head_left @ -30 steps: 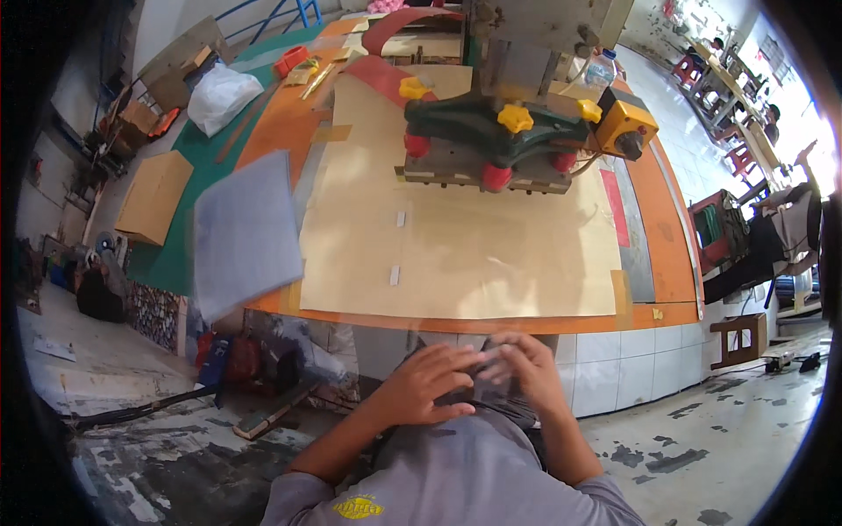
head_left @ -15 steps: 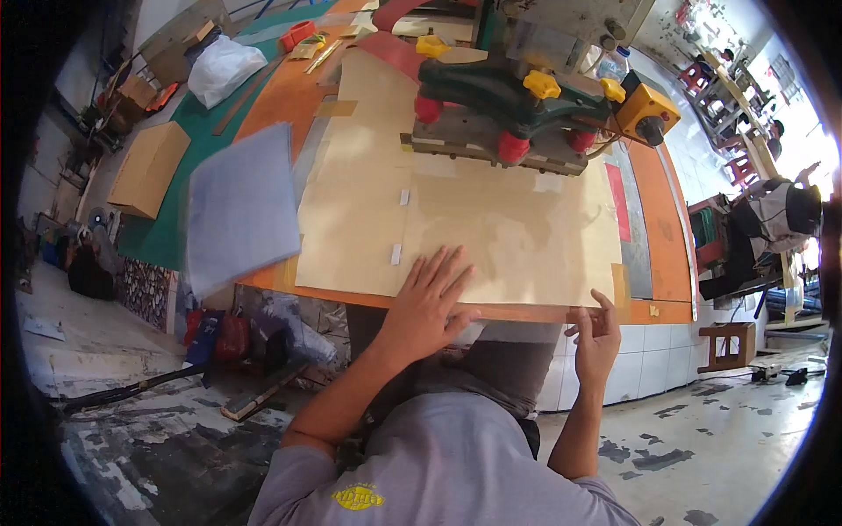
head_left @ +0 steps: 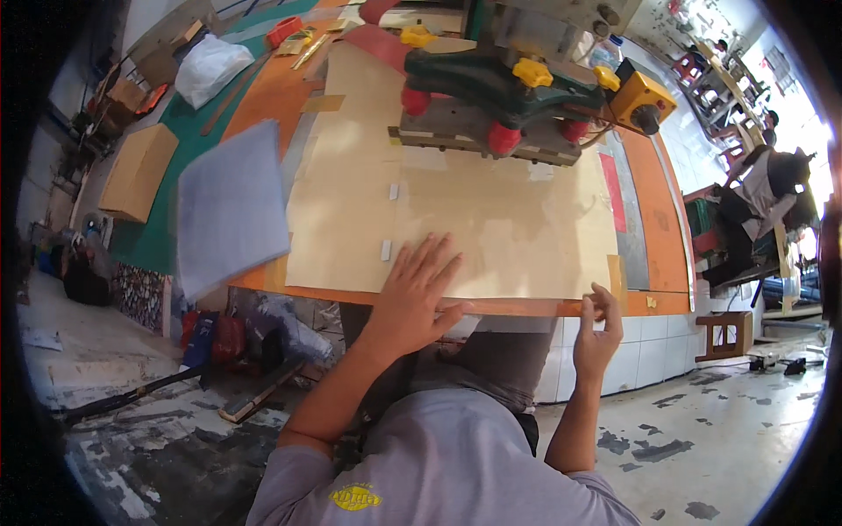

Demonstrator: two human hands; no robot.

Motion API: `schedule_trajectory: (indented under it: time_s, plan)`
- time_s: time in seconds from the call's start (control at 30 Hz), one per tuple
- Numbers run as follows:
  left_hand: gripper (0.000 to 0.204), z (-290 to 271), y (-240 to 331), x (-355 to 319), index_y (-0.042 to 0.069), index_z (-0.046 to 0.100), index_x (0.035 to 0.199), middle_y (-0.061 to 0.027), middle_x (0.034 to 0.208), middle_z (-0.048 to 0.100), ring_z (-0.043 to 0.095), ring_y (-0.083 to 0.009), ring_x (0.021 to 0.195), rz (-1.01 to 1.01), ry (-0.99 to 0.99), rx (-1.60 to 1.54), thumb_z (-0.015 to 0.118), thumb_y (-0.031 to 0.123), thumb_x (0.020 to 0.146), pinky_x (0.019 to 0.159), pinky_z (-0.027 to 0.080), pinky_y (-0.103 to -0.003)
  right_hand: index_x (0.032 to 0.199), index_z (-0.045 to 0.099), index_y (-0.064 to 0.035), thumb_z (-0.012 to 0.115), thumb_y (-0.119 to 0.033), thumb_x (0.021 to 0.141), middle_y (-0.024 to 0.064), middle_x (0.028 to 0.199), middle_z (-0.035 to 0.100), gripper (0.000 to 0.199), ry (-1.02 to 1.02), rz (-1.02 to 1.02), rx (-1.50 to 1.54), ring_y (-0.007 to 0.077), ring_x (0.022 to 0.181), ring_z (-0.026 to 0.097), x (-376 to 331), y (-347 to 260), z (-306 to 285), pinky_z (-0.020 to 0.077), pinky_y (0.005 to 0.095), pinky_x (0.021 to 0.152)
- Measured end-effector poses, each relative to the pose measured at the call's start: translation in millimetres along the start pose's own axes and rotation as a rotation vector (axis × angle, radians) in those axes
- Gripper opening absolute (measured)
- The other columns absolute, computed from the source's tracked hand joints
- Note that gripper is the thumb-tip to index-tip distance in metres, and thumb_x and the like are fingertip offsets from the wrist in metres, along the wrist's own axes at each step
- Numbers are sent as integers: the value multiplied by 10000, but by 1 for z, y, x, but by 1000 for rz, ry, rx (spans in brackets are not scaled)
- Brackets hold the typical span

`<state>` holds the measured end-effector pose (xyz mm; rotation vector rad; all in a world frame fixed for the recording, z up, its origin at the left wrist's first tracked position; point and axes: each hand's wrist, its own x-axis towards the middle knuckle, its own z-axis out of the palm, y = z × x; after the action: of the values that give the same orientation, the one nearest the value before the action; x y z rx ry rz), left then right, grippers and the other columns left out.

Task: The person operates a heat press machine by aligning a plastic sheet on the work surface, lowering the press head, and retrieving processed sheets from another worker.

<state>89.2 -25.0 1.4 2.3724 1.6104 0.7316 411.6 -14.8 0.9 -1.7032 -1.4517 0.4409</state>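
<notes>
A large tan sheet (head_left: pixel 491 219) lies flat on the orange worktable (head_left: pixel 667 254). My left hand (head_left: pixel 417 294) rests palm down with spread fingers on the sheet's near edge. My right hand (head_left: pixel 598 337) pinches the near right corner of the sheet at the table's front edge. Beyond the sheet sits a green machine head (head_left: pixel 500 96) with red and yellow knobs on a metal base.
A grey-blue sheet (head_left: pixel 232 206) overhangs the table's left front corner. A cardboard box (head_left: pixel 139 171) and a white bag (head_left: pixel 210 66) lie on the left. A yellow switch box (head_left: pixel 645 101) is at the right. Another person (head_left: pixel 763 197) works at the far right.
Both hands came up from my lap. The left hand now lies flat on the sheet, and the right hand has moved out to the sheet's near right corner.
</notes>
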Motion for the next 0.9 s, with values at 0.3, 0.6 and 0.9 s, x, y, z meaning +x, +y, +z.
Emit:
schedule_trajectory:
  time_s: [0.3,0.6,0.9]
  plan:
    - [511,-34,-50,-18,34,624,1402,-157,1583,508,435,-393,1487,-51,92,2,627,330,985,1242,292,-583,1386,658,-90,642,-246,1001,93,1509,600,416,-274,-469,-172,336,1463,475,36,-9,20,309,486,1226]
    - [508,-23,-55,-23,48,630,1403,-117,1581,529,461,-376,1473,-33,89,43,592,346,993,1218,341,-570,1435,650,-128,482,-332,1076,38,1569,562,446,-311,-493,-278,311,1515,422,38,-4,24,258,510,1252]
    - [485,-23,-55,-22,55,650,1362,-111,1539,565,494,-370,1441,-23,134,79,590,361,991,1193,369,-568,1450,638,-135,514,-335,1059,32,1581,552,457,-314,-485,-306,310,1527,408,36,-6,24,249,510,1259]
